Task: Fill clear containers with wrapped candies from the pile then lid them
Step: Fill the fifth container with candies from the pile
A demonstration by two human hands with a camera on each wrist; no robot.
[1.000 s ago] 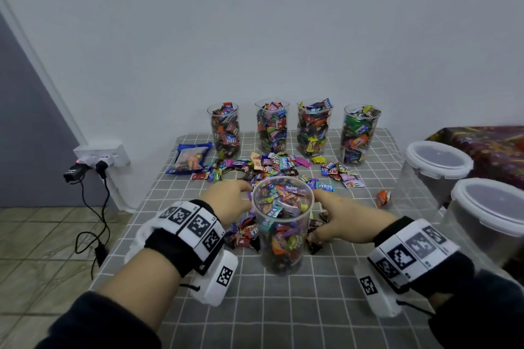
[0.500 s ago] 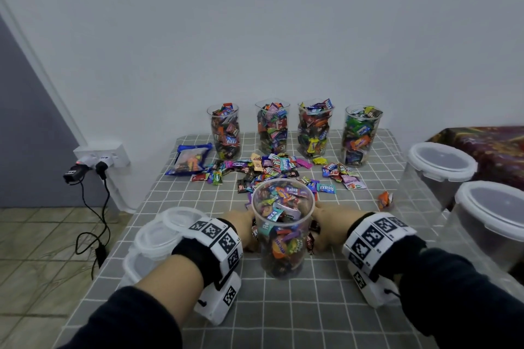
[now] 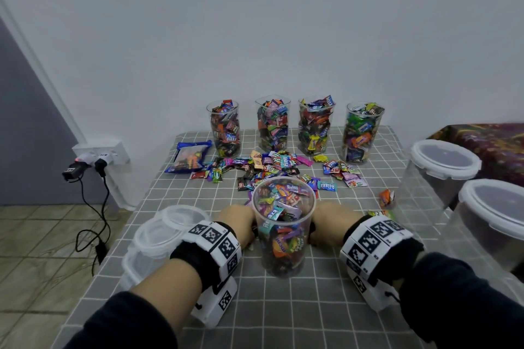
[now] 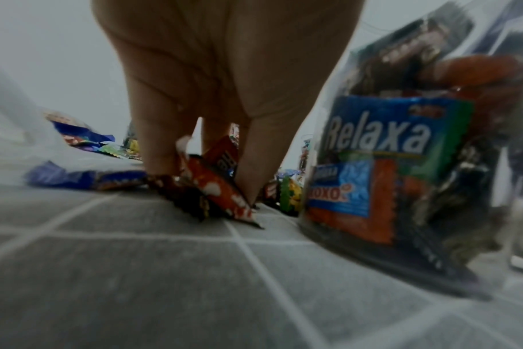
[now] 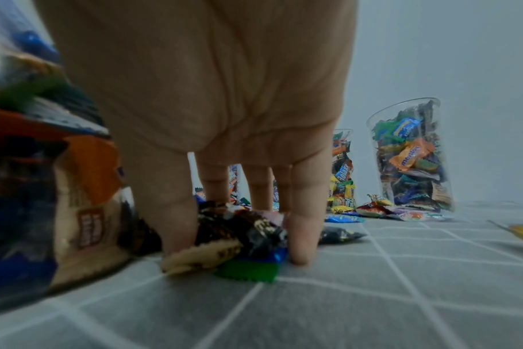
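Near cup [image 3: 284, 224] sits between both hands so each scoop drops straight in. Left hand [image 4: 218, 99] pinches orange wrapped candies [image 4: 215, 189] off cloth; right hand [image 5: 224, 132] claws dark candy bunch [image 5: 242, 233]. Lids [image 3: 158, 235] stacked left for capping, probably.

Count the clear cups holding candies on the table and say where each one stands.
5. Four stand in a row by the wall: first, second, third, fourth. The nearest cup stands between both hands. None seems hidden.

Both hands pulled back from pile, dragging candies [image 4: 212, 189] alongside near cup [image 3: 283, 224].
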